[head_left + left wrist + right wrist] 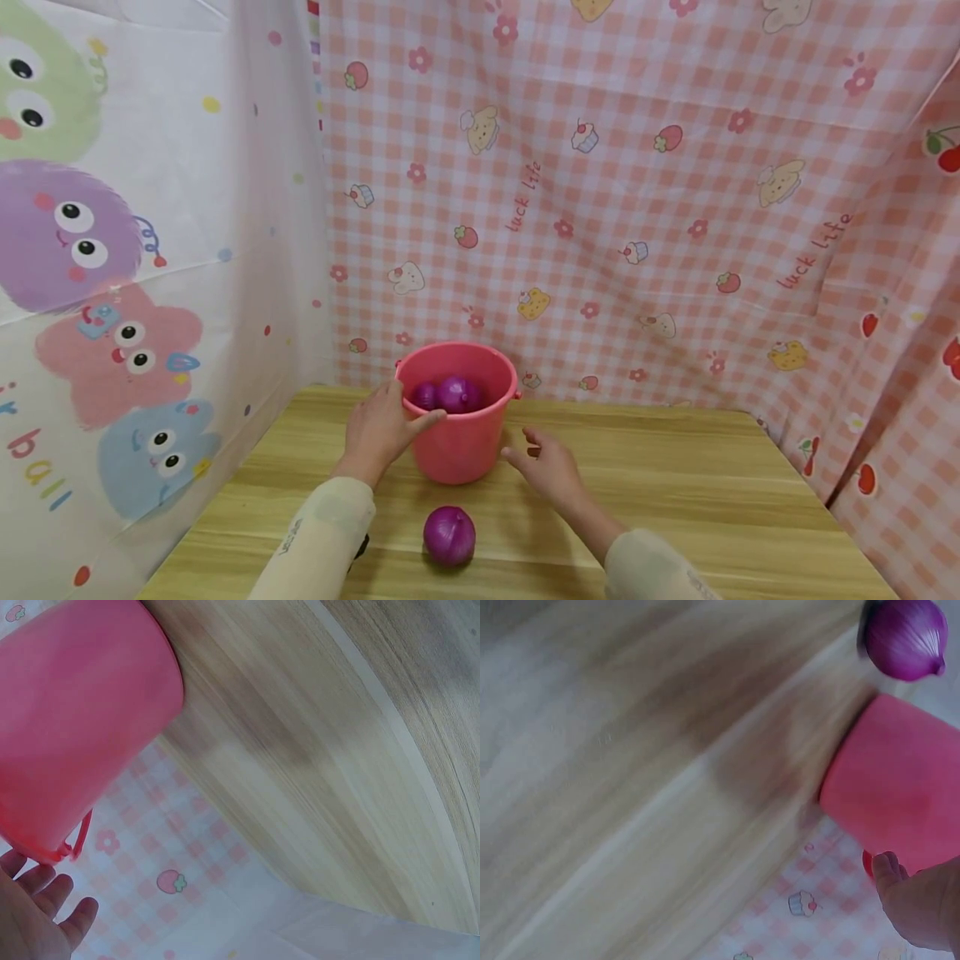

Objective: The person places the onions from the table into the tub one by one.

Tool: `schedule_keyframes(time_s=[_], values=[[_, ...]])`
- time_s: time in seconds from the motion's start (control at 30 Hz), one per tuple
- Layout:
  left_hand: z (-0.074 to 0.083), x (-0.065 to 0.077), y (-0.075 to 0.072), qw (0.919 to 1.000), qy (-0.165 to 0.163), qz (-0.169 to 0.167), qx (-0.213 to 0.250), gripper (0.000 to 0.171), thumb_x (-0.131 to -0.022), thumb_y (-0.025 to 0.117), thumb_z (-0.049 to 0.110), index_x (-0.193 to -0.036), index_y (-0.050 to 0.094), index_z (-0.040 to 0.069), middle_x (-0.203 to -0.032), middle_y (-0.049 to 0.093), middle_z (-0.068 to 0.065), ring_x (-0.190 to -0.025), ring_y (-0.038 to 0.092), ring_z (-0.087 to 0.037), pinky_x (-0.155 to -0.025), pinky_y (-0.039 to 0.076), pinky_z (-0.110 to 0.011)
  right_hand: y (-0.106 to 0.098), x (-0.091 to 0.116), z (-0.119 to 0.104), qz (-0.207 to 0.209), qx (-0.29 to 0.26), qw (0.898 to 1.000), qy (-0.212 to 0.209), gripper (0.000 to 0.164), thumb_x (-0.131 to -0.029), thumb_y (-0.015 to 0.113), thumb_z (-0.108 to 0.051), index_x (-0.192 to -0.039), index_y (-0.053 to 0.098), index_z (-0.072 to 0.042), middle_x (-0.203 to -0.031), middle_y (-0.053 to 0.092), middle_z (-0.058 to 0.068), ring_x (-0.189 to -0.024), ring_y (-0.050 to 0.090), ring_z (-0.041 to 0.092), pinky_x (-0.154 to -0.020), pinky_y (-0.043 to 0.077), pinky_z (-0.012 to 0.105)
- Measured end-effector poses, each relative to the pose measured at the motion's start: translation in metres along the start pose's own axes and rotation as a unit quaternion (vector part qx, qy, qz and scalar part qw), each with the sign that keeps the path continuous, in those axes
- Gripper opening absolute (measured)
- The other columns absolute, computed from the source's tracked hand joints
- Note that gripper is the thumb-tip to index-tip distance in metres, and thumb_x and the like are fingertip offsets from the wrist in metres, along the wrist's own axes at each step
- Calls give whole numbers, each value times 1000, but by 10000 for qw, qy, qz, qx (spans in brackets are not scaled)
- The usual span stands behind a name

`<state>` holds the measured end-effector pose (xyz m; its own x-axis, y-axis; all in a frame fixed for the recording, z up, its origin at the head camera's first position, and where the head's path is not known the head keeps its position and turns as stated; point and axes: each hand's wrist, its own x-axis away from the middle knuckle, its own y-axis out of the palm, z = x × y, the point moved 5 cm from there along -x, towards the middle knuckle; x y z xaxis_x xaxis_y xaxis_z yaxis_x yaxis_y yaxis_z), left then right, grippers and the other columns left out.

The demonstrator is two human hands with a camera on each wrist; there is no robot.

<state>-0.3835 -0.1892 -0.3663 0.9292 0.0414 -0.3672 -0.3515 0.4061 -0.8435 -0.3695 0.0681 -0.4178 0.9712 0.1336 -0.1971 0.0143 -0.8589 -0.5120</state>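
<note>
A pink plastic bucket (457,450) stands upright on the table, with purple onions (454,393) inside it. Another purple onion (449,536) sits on the wood in front of the bucket. My left hand (381,423) rests at the bucket's left rim, its thumb stretched along the front and its fingers spread beside the rim in the left wrist view. To the right of the bucket is my right hand (551,468), fingers loosely bent and holding nothing. The right wrist view shows the loose onion (906,637) beside the bucket (900,780). The bucket's bottom inside is hidden.
The wood-grain table (675,492) reaches back to a pink checked cloth (600,200) hanging behind the bucket. A white cartoon cloth (262,250) hangs along the left side, and another checked cloth (900,367) on the right.
</note>
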Motion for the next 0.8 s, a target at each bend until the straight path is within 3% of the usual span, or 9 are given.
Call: schedule_keyframes(time_s=[0.23, 0.53, 0.8], values=[[-1, 0, 0, 10000, 31, 6, -40, 88, -81, 67, 68, -137, 51, 3, -120, 63, -14, -108, 61, -33, -94, 48, -53, 19, 12, 3, -308, -116, 9995, -23, 66, -89, 75, -34, -134, 55, 10, -131, 57, 29, -114, 60, 44, -87, 56, 46], [-1, 1, -1, 10000, 78, 12, -31, 102, -76, 54, 84, -137, 51, 3, -121, 64, -15, -109, 61, -33, -95, 48, -54, 42, 33, 9, -826, -278, 9959, -233, 63, -89, 74, -31, -132, 55, 11, -128, 57, 33, -109, 62, 44, -87, 54, 51], [-1, 1, -2, 10000, 4, 3, -82, 87, -81, 66, 70, -132, 54, 1, -117, 64, -15, -106, 61, -35, -94, 48, -53, 69, 51, 13, -1345, -586, 9891, -147, 69, -87, 77, -30, -135, 52, 12, -130, 55, 32, -110, 61, 42, -87, 54, 52]])
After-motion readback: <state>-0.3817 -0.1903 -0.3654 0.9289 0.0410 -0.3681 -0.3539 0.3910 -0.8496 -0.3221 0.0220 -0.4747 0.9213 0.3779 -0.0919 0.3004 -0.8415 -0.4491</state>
